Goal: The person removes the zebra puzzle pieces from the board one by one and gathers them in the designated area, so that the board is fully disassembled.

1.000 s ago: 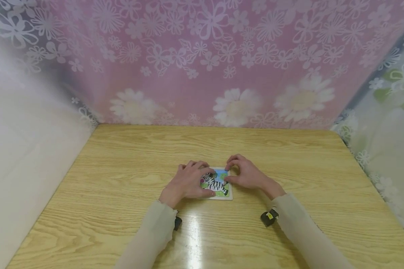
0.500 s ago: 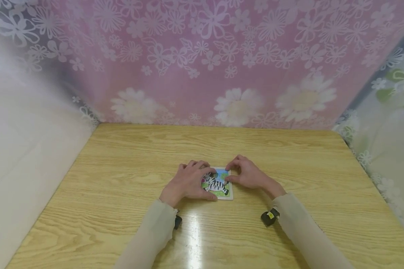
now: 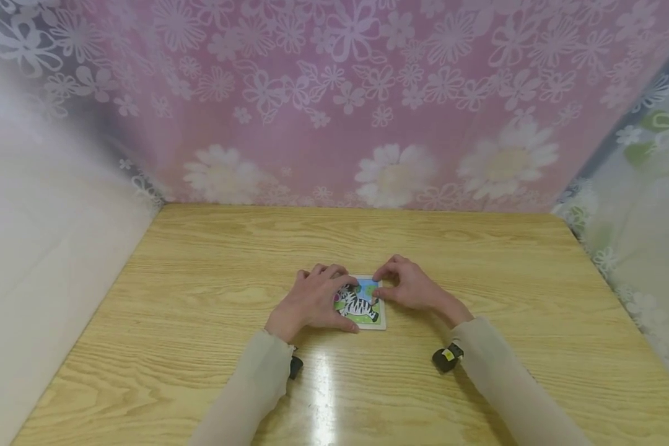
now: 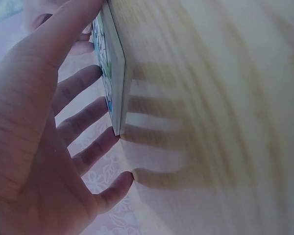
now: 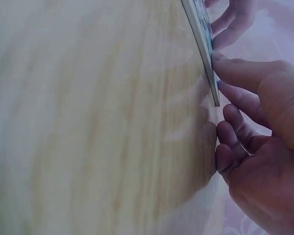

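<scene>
Left hand splayed, seemingly on board

A wood-grained worktop, pale yellow-brown, runs back to a pink backdrop printed with white flowers, three large daisies sitting just above the far edge. A mostly white screen flanks the left edge; a pale floral screen with green leaves flanks the right. A bright reflection streaks the surface towards the near edge.

zebra picture: black-white stripes | table: yellow woodgrain | backdrop: pink, white flowers
</scene>
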Available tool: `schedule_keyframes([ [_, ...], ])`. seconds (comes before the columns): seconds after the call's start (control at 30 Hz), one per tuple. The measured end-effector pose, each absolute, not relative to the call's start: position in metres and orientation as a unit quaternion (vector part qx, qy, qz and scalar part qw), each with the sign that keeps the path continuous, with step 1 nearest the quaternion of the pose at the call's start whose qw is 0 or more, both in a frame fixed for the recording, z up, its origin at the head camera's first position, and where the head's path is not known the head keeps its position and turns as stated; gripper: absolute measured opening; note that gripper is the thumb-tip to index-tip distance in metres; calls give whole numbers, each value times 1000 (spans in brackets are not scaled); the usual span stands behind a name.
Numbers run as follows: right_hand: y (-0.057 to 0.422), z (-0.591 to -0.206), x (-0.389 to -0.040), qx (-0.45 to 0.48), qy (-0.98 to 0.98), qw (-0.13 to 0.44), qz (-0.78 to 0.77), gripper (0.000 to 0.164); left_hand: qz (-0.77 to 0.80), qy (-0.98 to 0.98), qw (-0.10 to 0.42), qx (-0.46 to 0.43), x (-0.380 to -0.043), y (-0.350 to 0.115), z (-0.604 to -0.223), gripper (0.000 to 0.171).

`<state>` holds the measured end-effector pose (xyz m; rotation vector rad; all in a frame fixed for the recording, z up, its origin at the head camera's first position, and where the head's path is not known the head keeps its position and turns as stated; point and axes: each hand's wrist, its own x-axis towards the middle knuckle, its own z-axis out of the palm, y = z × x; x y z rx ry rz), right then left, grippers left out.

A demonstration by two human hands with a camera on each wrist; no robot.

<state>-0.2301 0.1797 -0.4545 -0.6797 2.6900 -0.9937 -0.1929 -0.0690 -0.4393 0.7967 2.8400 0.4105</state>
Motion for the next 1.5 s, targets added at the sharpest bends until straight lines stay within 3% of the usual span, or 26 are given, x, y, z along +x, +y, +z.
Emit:
schedule_keyframes([
  [0.9,172,-447,-233,-254,921,124,-268,21,118,955,84,258,-193,-67,-439,88],
  [1.5,173,-451,-233,-226,899,134,-351,23,120,957,86,252,-193,-68,-438,89],
])
